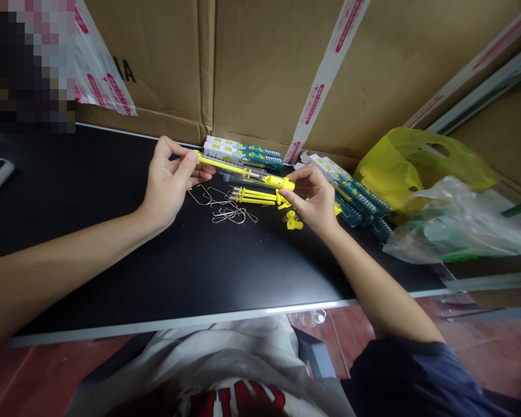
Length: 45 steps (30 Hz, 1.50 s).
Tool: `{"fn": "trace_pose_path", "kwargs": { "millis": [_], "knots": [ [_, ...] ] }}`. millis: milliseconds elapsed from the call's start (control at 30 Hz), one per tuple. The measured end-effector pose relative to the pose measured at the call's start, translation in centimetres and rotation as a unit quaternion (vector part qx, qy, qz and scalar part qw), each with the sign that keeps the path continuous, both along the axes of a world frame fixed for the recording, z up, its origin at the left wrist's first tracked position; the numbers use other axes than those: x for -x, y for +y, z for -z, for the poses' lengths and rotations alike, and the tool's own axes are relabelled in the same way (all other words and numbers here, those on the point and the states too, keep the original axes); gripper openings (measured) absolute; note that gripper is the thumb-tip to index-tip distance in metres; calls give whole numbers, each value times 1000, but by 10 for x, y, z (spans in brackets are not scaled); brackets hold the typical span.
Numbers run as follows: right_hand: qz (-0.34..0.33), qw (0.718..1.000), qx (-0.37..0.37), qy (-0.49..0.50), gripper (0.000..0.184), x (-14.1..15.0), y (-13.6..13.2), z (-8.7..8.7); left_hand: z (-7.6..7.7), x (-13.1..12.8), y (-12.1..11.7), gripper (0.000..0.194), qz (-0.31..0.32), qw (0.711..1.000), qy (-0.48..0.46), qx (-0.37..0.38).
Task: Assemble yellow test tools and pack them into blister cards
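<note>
A long, thin tool with a clear tube, yellow rod and yellow end piece (275, 182) is held level above the table between both hands. My left hand (169, 176) pinches its left end between thumb and fingers. At its right end, the fingers of my right hand (315, 197) close around the yellow end piece. Beneath it lie bent metal wire pieces (230, 214), several yellow rods with metal tips (256, 197), and small yellow fittings (294, 221). The thing's exact kind cannot be made out.
Printed narrow boxes (243, 152) lie against the cardboard at the back, and more boxes (351, 191) are stacked right of my right hand. Yellow (386, 168) and clear plastic bags (451, 223) sit at the right. The black table (191, 278) has a pale front edge.
</note>
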State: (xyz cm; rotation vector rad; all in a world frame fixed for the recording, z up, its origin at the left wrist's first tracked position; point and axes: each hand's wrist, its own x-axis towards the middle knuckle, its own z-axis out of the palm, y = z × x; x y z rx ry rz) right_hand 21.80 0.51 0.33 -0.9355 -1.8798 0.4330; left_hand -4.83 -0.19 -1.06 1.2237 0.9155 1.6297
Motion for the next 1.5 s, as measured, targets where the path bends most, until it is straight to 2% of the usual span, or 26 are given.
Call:
{"fn": "trace_pose_path", "kwargs": {
  "millis": [233, 800, 1067, 1500],
  "knots": [
    [-20, 1000, -16, -4, 34, -1, 2, 2, -1, -2, -1, 27, 2, 1000, -26, 10],
    [-35, 999, 4, -26, 44, -5, 1, 4, 1, 0, -1, 24, 30, 999, -42, 3],
    [-74, 997, 20, -25, 35, -5, 3, 7, 2, 2, 0, 23, 44, 999, -30, 1],
    [-88, 996, 26, -13, 38, -6, 6, 5, -1, 1, 1, 23, 36, 999, -12, 3]
  ]
}}
